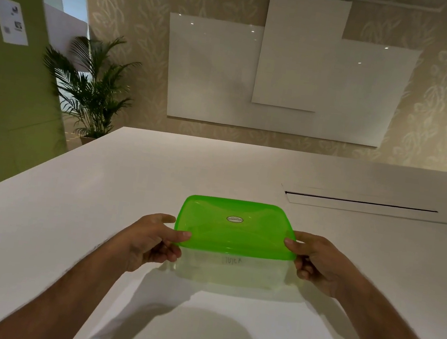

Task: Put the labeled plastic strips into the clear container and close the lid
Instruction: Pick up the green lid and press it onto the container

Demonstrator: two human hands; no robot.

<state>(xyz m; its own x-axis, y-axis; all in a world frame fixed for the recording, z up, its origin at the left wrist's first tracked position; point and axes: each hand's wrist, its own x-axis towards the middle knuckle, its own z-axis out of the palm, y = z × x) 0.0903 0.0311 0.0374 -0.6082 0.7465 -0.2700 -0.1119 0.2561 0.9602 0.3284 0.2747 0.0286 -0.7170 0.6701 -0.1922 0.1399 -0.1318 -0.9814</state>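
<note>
Both hands are on the box, one at each end. The left hand (153,238) grips the left edge of the green lid (235,228), thumb on top and fingers curled underneath against the wall of the clear container (234,271). The right hand (318,261) mirrors it on the right edge: thumb pressed on the lid's rim, fingers tucked below. Both grips are clamped on the lid and the box beneath it.

Between the two hands the lid lies flat across the container's mouth, covering it from end to end; whether it is snapped fully home, I cannot tell. A small oval sticker (235,219) sits on the lid, just beyond the line between the thumbs. Through the near wall, below the lid's front edge, faint handwritten lettering shows, too blurred to read, so the strips themselves are not clear to see.

The container rests on the white table (96,209). Far beyond the left hand stands a potted palm (93,87).
</note>
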